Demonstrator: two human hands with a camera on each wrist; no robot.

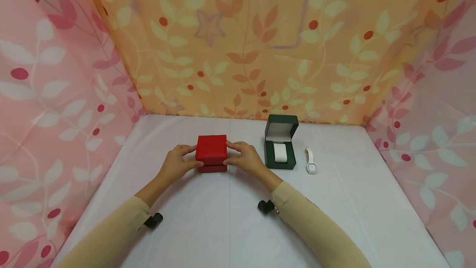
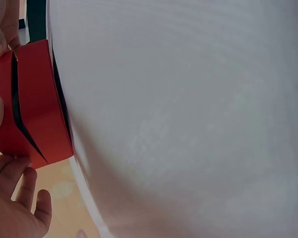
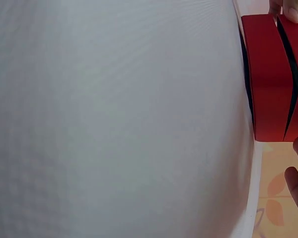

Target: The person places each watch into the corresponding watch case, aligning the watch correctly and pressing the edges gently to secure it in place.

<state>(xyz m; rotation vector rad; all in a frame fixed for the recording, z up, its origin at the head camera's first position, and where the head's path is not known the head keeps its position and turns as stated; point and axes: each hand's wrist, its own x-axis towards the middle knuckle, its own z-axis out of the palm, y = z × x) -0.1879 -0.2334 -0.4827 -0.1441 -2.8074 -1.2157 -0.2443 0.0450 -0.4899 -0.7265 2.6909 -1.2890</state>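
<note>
A red box (image 1: 211, 149) sits on the white table between both hands. Its lid is slightly raised at the front, with a dark wedge-shaped gap below it in both wrist views. My left hand (image 1: 176, 163) grips the box's left side, thumb by the front corner and fingers farther back. From the right, my right hand (image 1: 245, 158) holds the opposite side the same way. In the left wrist view the box (image 2: 42, 104) shows its split between lid and base, and the left hand's outer fingers stand off it. The inside of the box is hidden.
To the right stands a dark green watch box (image 1: 283, 120), lid up, with a white cushion (image 1: 280, 153) inside. Beside it lies a white-strapped watch (image 1: 311, 167). Patterned cloth (image 1: 238, 53) hangs behind the table and along both sides.
</note>
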